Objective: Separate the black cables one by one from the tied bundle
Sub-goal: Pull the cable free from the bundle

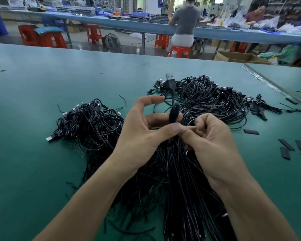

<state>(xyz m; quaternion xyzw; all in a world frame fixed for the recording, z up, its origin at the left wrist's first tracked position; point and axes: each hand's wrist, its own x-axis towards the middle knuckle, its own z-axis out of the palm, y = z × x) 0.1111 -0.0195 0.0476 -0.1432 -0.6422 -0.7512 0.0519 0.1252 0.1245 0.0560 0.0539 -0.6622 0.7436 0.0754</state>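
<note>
Head view. Both my forearms reach in from the bottom edge and meet over the middle of the table (42,105). My left hand (144,131) is turned on its side, palm to the right. The thumb lies across the front, the middle finger is bent behind, and the forefinger is lifted clear and curved in the air. Between thumb and middle finger I pinch one cable (174,114), wound into a small tight coil. The coil stands upright just above my thumb tip. A short stretch of it runs straight up past my raised forefinger to its plug (169,79), metal end upward. Below my thumb a thin strand of it drops down.

My right hand (214,138) shows its back to the camera, knuckles up, all fingers curled in tight. Its forefinger points left and touches the tip of my left thumb, with its thumb tucked just under. Together they nip the cable at the foot of the coil. The fingers themselves hide the exact spot they grip.

The bundle (181,181) lies flat under both wrists. It is a thick sheaf of black strands running from under my hands toward me and fanning out near the bottom edge. The coil is raised above it.

A left pile (90,122) of looped cables sits beside my left hand. A larger far pile (210,94) lies beyond my right hand. Flat black strips (286,145) are scattered at the right.
</note>
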